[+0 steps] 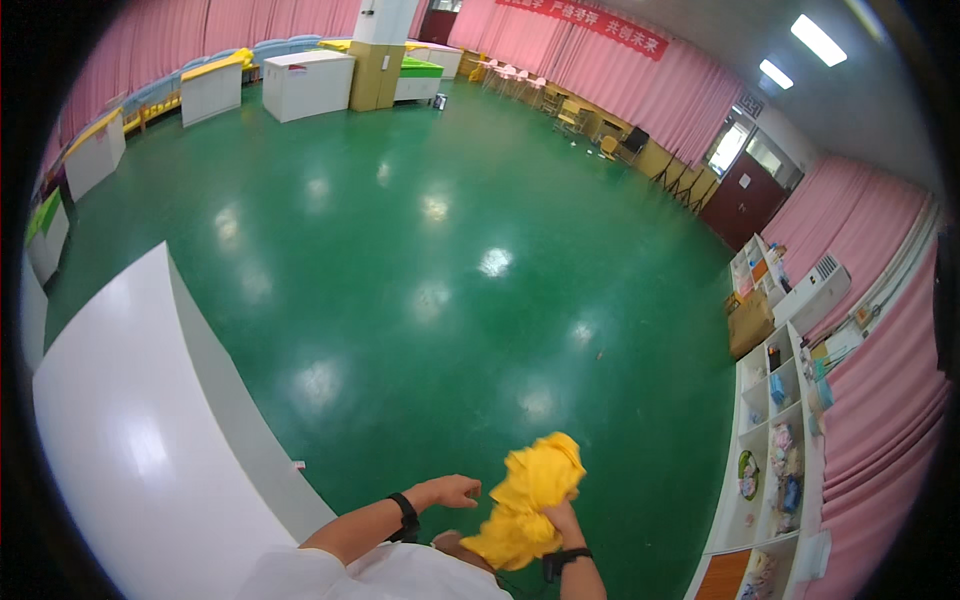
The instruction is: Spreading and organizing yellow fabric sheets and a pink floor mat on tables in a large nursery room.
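Observation:
A bunched yellow cloth (540,478) hangs in front of my body, with my right hand (562,514) closed around its right side. Its lower folds drop beside my leg. My left hand (457,491) is held just left of the cloth, apart from it, holding nothing. The left fingers are loosely bent and partly open. Both wrists wear a black band.
A large white table (130,400) stands close on my left. Along the right wall run white shelves (745,480) with small items, a cardboard box (750,323) and pink curtains (880,420). Green floor (450,270) stretches ahead to a pillar (376,75) and white cabinets (305,88).

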Demonstrator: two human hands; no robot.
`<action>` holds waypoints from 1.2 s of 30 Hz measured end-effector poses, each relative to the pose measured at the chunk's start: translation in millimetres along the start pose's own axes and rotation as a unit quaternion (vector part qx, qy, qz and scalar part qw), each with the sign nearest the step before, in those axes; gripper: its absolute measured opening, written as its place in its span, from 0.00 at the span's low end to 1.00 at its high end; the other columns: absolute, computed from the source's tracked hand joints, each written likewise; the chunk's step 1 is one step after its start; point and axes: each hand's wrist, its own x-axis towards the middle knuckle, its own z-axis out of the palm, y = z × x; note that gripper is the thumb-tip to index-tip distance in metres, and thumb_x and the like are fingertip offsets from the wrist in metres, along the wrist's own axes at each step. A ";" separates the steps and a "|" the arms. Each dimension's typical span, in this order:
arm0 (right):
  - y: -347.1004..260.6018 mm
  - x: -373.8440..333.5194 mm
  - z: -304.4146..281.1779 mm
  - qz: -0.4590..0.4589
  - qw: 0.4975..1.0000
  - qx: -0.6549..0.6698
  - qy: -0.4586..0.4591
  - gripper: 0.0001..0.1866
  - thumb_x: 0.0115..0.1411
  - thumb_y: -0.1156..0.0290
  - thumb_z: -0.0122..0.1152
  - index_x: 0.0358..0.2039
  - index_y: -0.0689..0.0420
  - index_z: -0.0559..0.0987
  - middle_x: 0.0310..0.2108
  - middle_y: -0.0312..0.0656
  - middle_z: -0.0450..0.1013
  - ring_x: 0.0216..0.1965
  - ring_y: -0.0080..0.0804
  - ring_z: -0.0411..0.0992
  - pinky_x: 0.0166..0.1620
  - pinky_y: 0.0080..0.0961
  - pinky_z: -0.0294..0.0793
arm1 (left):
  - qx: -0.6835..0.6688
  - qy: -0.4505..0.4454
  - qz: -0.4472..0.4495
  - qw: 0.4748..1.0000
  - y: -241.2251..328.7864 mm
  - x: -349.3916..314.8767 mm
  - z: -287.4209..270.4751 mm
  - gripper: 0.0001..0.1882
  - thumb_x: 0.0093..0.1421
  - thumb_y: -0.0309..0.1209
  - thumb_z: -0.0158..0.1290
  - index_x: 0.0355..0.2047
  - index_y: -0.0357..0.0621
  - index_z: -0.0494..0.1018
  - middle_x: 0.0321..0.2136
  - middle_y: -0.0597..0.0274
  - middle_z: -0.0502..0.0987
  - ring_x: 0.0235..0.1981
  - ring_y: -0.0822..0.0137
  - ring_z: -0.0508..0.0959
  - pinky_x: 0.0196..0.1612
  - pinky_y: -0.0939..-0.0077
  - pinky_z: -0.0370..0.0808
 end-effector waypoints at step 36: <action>-284.7 832.2 -27.7 0.026 0.977 -0.148 -0.149 0.36 0.43 0.62 0.59 0.55 0.56 0.62 0.43 0.55 0.70 0.46 0.49 0.69 0.47 0.37 0.69 | 0.174 -0.128 -0.342 0.914 -518.9 196.4 -576.5 0.13 0.51 0.38 0.49 0.33 0.48 0.77 0.32 0.54 0.77 0.36 0.58 0.77 0.38 0.67 0.74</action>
